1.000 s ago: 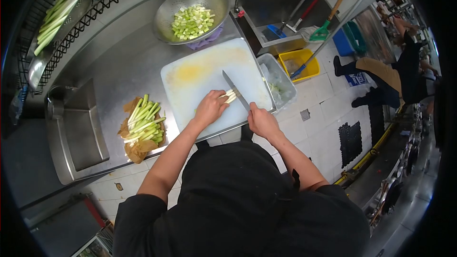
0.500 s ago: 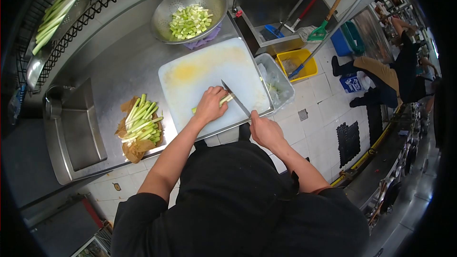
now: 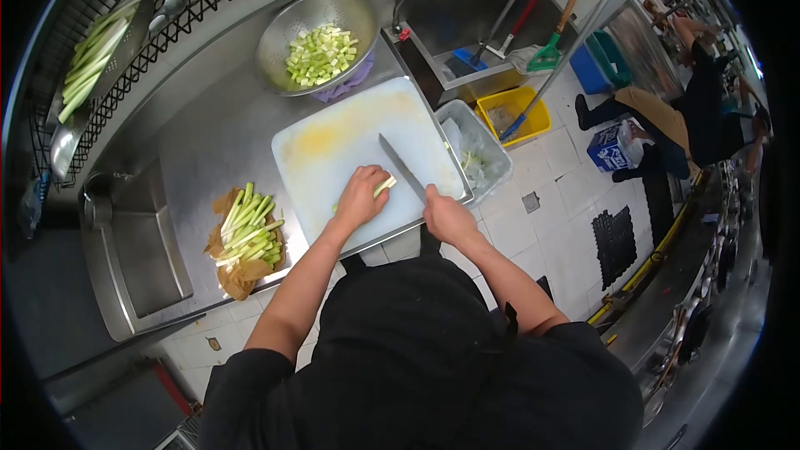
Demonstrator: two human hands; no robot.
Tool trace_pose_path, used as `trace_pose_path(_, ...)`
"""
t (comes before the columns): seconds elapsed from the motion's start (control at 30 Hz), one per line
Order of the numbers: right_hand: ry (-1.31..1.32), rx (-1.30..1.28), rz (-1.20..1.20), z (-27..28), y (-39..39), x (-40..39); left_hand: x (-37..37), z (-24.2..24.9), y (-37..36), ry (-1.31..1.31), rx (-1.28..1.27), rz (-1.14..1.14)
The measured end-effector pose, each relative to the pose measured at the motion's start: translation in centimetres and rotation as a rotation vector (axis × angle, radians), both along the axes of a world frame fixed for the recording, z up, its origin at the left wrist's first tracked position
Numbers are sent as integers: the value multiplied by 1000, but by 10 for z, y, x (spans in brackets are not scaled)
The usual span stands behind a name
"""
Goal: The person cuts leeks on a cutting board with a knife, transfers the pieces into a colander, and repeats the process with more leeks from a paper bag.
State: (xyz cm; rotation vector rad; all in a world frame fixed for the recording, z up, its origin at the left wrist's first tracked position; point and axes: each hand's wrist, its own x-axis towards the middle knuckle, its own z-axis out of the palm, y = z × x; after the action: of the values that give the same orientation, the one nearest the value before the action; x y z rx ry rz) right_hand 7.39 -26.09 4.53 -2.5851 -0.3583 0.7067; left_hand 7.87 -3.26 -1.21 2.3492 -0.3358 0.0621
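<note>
My left hand (image 3: 363,197) is closed on a pale green stalk (image 3: 385,186) that lies on the white cutting board (image 3: 333,150); the stalk's cut end sticks out to the right of my fingers. My right hand (image 3: 446,215) grips the handle of a knife (image 3: 401,164) at the board's right front edge. The blade points up and left over the board, a little apart from the stalk. A steel colander (image 3: 365,25) of chopped green pieces (image 3: 321,56) stands behind the board. More stalks (image 3: 248,225) lie on brown paper (image 3: 242,277) at the left.
A small steel sink (image 3: 150,242) is at the left, a larger one (image 3: 450,8) behind on the right, with mops and brooms. A clear bin (image 3: 497,168) and a yellow bucket (image 3: 537,121) stand beside the board. On the right, a person (image 3: 646,108) bends by a blue-and-white package (image 3: 607,148).
The knife blade has moved away from the stalk, to the right. The person on the right now has a hand at the blue-and-white package. The whole view has shifted slightly.
</note>
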Motion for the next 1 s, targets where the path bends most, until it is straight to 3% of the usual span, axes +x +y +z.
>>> trace_pose_path(0.4,-225,-77,-254,12,-52,1,-12,21,23,6,87,-10)
trace_pose_path(0.5,-295,-2,-208,11,-39,-5,-19,20,28,6,73,-18)
trace_pose_path(1.0,-98,-49,62,30,-4,-13,-19,9,20,9,77,-19)
